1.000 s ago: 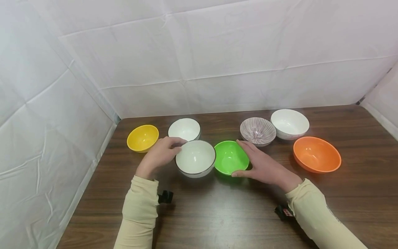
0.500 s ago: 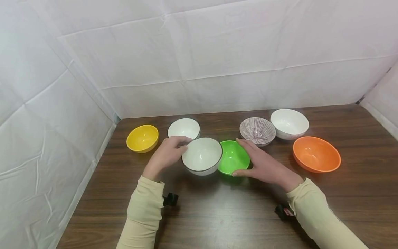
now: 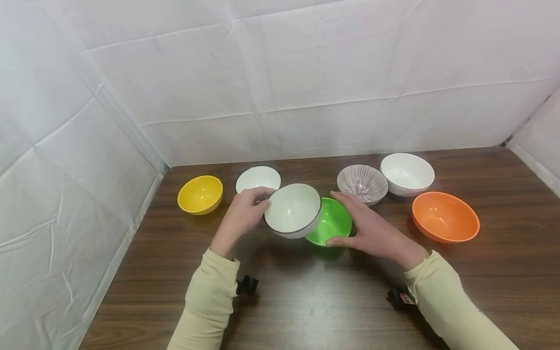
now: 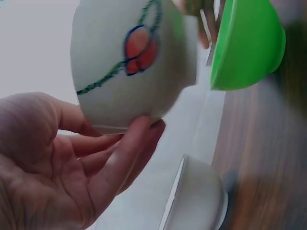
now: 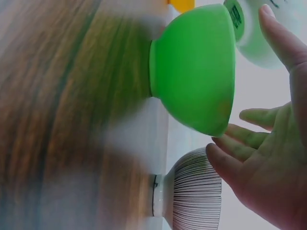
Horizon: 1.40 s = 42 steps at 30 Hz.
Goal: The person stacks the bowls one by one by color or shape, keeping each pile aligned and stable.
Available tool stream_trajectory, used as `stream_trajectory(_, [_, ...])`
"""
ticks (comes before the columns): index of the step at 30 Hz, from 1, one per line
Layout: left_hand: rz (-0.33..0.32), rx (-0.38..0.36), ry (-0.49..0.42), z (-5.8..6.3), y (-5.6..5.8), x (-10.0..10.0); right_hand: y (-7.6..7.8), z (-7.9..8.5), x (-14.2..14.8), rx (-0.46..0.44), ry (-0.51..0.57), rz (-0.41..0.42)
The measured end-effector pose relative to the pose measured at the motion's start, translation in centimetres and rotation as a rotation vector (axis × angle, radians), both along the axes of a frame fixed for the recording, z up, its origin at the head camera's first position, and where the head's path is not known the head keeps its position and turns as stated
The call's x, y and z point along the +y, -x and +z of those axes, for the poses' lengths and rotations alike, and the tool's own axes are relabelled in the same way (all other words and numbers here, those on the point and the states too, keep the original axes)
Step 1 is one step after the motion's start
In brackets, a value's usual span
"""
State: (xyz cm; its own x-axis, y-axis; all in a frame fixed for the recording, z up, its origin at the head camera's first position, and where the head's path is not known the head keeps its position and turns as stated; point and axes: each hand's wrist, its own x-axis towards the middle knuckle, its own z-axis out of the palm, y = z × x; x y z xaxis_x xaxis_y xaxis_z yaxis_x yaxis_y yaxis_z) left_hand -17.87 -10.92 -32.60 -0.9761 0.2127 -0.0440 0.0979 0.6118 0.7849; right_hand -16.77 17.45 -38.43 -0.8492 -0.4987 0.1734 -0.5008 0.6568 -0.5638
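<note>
My left hand (image 3: 244, 214) grips the left rim of a white bowl (image 3: 292, 210) with a dark rim, thumb against its side. The bowl is lifted off the table and tilted. In the left wrist view a painted red flower shows on its outer wall. The green bowl (image 3: 336, 221) stands upright on the table, its left part hidden behind the white bowl. Around its right side my right hand (image 3: 372, 229) spreads thumb and fingers. The right wrist view shows those fingers (image 5: 228, 163) nearly straight, the fingertips at the green rim.
Behind the raised bowl stands another dark-rimmed white bowl (image 3: 258, 179), with a yellow bowl (image 3: 200, 195) to its left. A striped bowl (image 3: 362, 183), a plain white bowl (image 3: 408, 174) and an orange bowl (image 3: 445, 217) stand to the right. White sheeting (image 3: 306, 73) borders the wooden table (image 3: 297, 301).
My left hand has raised the white bowl and carried it to the right, over part of the green bowl, tilting it. My right hand stays almost still beside the green bowl.
</note>
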Motion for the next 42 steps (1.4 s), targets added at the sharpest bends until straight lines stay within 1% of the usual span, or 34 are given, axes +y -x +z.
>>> stream_trajectory(5, [0.07,-0.03,-0.074,-0.4,0.1,0.6,-0.1,0.4,-0.2,0.048,0.046,0.001])
stream_trajectory(7, [0.086,-0.039,-0.097,-0.6,0.1,0.9,-0.2,0.6,-0.3,0.069,0.06,-0.003])
stream_trajectory(9, [0.09,-0.047,-0.122,-0.7,0.0,1.2,-0.3,0.9,-0.4,0.089,0.079,-0.007])
stream_trajectory(14, [0.079,-0.026,-0.158,-1.0,-0.2,2.3,-0.5,1.3,-0.6,0.104,0.129,-0.014])
stream_trajectory(19, [0.061,-0.01,-0.141,-1.2,-0.4,2.9,-0.6,1.4,-0.8,0.104,0.164,-0.013])
stream_trajectory(22, [0.036,-0.007,-0.119,-1.4,-0.4,3.1,-0.7,1.6,-0.6,0.109,0.167,-0.017])
stream_trajectory(28, [-0.026,0.032,-0.039,-1.2,-0.5,3.3,-0.5,1.7,-0.2,0.147,0.185,-0.014])
stream_trajectory(32, [-0.097,0.039,0.016,-1.2,-0.7,3.5,-0.4,1.5,0.1,0.124,0.187,-0.022])
stream_trajectory(37, [-0.2,0.09,0.11,-1.3,-0.9,3.7,-0.2,1.5,0.4,0.084,0.182,-0.033])
stream_trajectory(42, [-0.304,0.126,0.158,-1.5,-1.1,3.8,-0.2,1.5,0.6,0.077,0.177,-0.037])
